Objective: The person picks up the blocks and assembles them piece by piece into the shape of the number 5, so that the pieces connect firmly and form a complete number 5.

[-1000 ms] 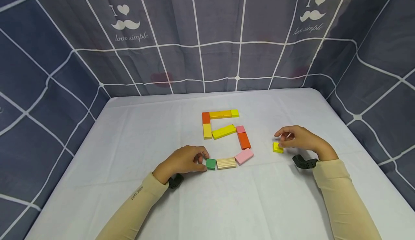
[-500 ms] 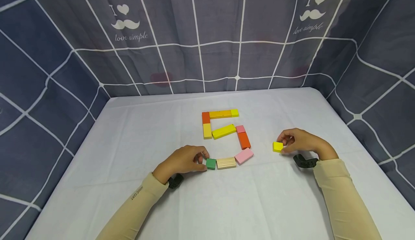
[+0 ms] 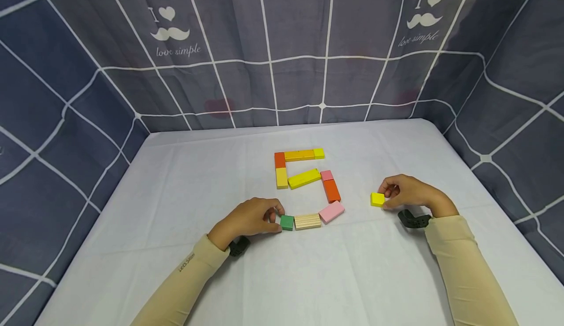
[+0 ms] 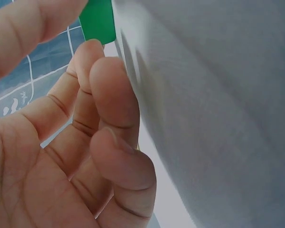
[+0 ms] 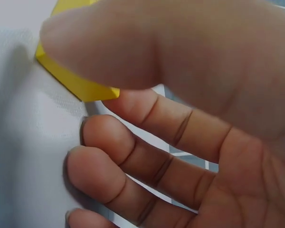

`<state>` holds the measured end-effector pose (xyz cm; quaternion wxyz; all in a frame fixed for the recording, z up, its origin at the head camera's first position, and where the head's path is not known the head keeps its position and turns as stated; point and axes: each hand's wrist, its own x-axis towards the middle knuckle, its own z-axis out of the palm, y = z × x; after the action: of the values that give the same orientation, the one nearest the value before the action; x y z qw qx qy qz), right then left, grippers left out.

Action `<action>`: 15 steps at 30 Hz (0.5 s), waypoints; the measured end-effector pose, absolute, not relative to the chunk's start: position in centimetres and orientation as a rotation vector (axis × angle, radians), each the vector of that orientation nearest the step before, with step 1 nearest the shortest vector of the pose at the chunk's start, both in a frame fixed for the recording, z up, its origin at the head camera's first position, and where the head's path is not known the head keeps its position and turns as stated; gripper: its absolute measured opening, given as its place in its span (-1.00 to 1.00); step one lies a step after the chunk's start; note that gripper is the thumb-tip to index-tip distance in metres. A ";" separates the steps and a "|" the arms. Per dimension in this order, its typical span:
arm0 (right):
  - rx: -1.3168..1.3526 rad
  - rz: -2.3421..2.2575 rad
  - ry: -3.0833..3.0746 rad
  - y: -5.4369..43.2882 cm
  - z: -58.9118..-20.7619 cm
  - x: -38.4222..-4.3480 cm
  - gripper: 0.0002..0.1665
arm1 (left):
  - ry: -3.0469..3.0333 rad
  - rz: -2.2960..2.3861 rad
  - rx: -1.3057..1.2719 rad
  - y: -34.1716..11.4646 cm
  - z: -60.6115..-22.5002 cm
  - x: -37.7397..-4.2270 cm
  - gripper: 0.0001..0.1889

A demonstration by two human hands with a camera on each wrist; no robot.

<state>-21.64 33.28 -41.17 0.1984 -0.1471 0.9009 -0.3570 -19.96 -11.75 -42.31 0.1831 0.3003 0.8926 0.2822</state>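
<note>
In the head view, my left hand pinches the left end of a small green block between thumb and index finger. The same green block shows at the top of the left wrist view, its far part cut off. My right hand holds a small yellow block between thumb and index finger, apart from the others on the right. In the right wrist view, the thumb covers much of that yellow block. Touching the green block's right side is a ridged wooden block.
A pink block, a red-orange block and a long yellow block continue a curved line. It ends in an orange block at the top. All lie on a white-clothed table, before a grey checked curtain.
My right index finger has come down from above to the yellow block, and the hand has shifted slightly nearer me. The left hand and green block have barely moved.
</note>
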 end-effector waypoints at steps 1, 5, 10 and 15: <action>-0.415 -0.992 2.524 33.3 -41.2 -21.7 -0.66 | 2.518 0.797 0.848 -11.7 -42.3 -20.0 -0.74; -0.445 -0.985 2.532 33.2 -41.2 -21.7 -0.67 | 2.517 0.802 0.857 -11.7 -42.3 -19.9 -0.74; -0.500 -0.995 2.547 33.0 -41.5 -21.8 -0.66 | 2.513 0.800 0.858 -11.7 -42.4 -19.9 -0.73; -0.528 -1.029 2.547 32.6 -41.7 -21.9 -0.65 | 2.512 0.797 0.855 -11.7 -42.3 -19.9 -0.73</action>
<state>-21.90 32.56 -41.73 0.1711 -0.1861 0.8971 -0.3625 -19.85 -11.71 -42.33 0.1844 0.3032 0.8912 0.2827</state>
